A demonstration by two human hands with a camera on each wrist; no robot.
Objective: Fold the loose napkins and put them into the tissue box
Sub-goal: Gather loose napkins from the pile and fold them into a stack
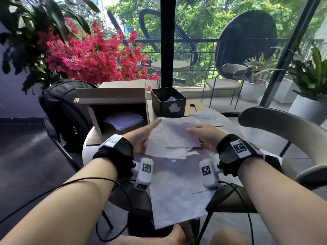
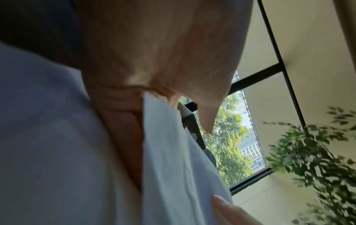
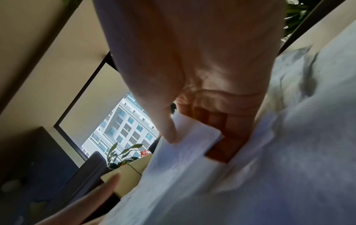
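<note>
Both hands hold one napkin [image 1: 174, 133]: left hand [image 1: 139, 138] thumb on top, fingers beneath; right hand [image 1: 207, 137] pinching likewise. Tissue box [image 1: 169, 101] stands beyond the fingertips.

Black backpack [image 1: 65, 112] sitting on a chair at 10 o'clock, touching the open cardboard box [image 1: 113, 105], which is lying on its side with white sheets showing inside. Red flowering plant [image 1: 92, 57] standing behind both at 11. Grey chair back [image 1: 283, 124] curving in at 3. Outside the glass at 1: grey armchair [image 1: 224, 80], small round table [image 1: 170, 65], potted plants [image 1: 254, 82] sitting in white pots.
</note>
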